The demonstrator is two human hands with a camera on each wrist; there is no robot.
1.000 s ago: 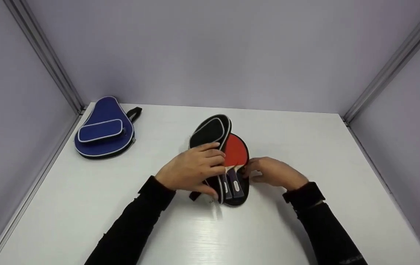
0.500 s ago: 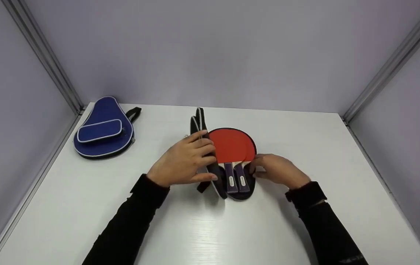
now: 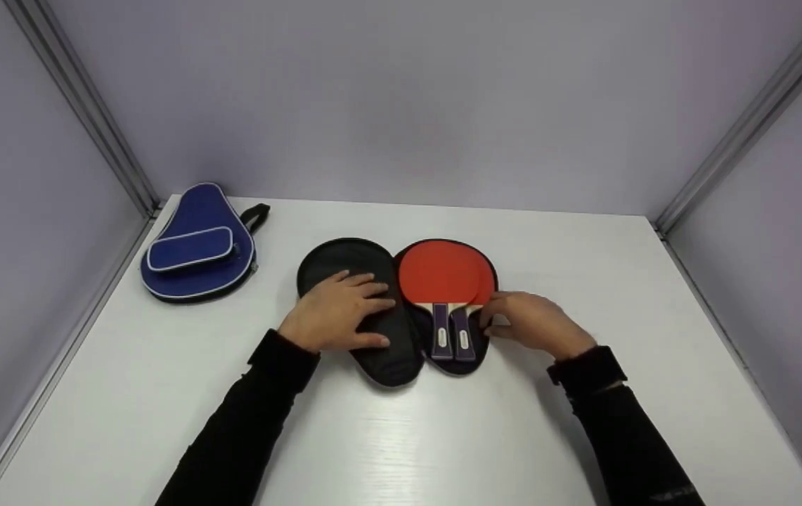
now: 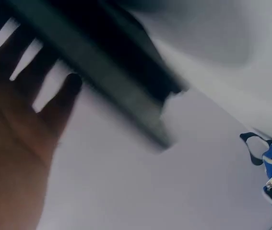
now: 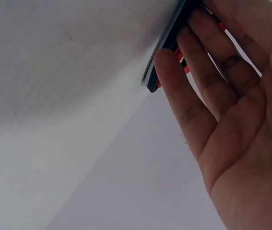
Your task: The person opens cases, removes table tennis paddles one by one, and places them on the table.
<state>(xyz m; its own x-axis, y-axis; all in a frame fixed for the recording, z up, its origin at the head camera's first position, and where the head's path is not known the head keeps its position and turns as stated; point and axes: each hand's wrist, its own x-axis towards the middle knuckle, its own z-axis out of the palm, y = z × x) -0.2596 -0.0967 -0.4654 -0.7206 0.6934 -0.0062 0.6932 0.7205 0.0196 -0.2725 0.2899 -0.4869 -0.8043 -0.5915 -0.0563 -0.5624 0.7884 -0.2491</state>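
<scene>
A black table tennis racket case lies open on the white table in the head view, its lid (image 3: pixel 390 351) folded to the left. Two red-faced table tennis rackets (image 3: pixel 441 270) with purple handles overlap in the right half (image 3: pixel 446 367). My left hand (image 3: pixel 336 313) rests on the inside of the lid with spread fingers; in the left wrist view the lid is a blurred dark slab beyond the fingers. My right hand (image 3: pixel 531 325) holds the right edge of the case beside the handles, thumb toward me. In the right wrist view its fingertips meet the case edge (image 5: pixel 162 57).
A blue racket case (image 3: pixel 200 246) with white piping, a front pocket and a black strap (image 3: pixel 256 216) lies at the table's back left. Grey-white panels (image 3: pixel 401 105) stand behind the table and on both sides.
My left hand has swung the black lid over to the left until it lies nearly flat, uncovering both rackets. The right hand has stayed at the case's right edge, shifting slightly right.
</scene>
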